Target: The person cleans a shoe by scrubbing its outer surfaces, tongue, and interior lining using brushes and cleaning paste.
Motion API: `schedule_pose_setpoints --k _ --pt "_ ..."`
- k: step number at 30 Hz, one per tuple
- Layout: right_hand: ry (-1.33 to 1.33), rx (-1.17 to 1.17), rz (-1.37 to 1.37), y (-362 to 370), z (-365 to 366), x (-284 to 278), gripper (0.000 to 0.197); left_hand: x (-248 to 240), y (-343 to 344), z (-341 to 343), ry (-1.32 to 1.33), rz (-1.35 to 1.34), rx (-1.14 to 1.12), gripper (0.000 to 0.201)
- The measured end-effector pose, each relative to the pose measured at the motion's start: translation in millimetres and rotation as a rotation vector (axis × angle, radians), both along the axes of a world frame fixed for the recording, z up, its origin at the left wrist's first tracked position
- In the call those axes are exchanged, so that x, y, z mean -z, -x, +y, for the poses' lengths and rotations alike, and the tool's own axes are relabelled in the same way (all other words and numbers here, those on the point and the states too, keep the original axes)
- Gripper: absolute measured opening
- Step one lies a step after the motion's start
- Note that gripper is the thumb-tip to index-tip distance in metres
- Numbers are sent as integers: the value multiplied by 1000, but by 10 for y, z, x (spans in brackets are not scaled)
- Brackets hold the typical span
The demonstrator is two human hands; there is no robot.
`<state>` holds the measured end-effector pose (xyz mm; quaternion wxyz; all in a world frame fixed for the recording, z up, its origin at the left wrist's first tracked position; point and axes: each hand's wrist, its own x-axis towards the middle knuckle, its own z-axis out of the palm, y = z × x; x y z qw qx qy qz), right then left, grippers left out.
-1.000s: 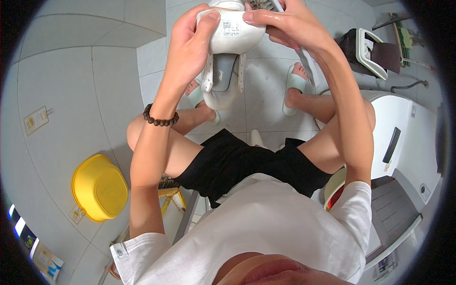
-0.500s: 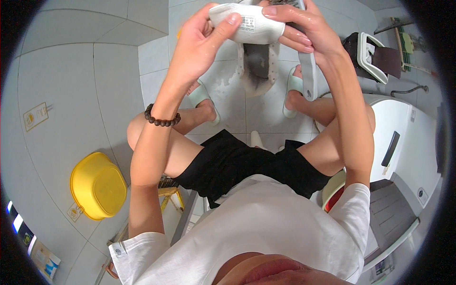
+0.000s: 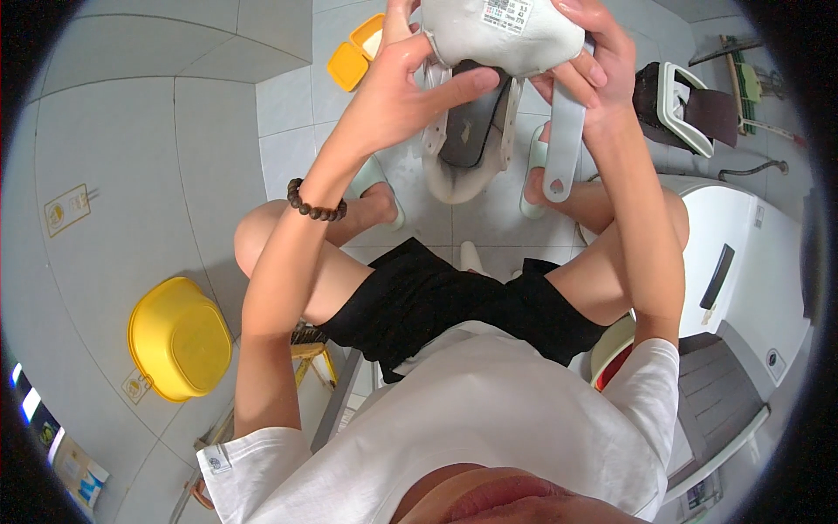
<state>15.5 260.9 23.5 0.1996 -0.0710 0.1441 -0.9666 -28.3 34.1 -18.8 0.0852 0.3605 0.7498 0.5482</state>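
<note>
Left hand (image 3: 397,98) holds the white shoe (image 3: 467,187) above the floor (image 3: 428,223) while the right hand (image 3: 614,83) grips its tongue (image 3: 499,45) and a grey handle (image 3: 565,148) together; that doubled-up grip could let the handle slip

From here I see a white label (image 3: 508,14) with tiny letters and numbers on the tongue (image 3: 484,45) of the white shoe (image 3: 454,186), top middle. A tag (image 3: 215,462) with a round mark sits on the white sleeve (image 3: 259,467), lower left.
</note>
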Motion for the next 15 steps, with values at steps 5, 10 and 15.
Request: schedule_pose_setpoints --k 5,10,15 --pt "44 74 36 -62 -42 18 37 125 -9 -19 -58 -127 -8 27" --pt "-251 106 -110 74 207 32 33 -72 -40 75 -123 25 -49 38" --pt "-1554 513 124 44 84 -285 40 -85 -19 75 -69 39 -109 34"
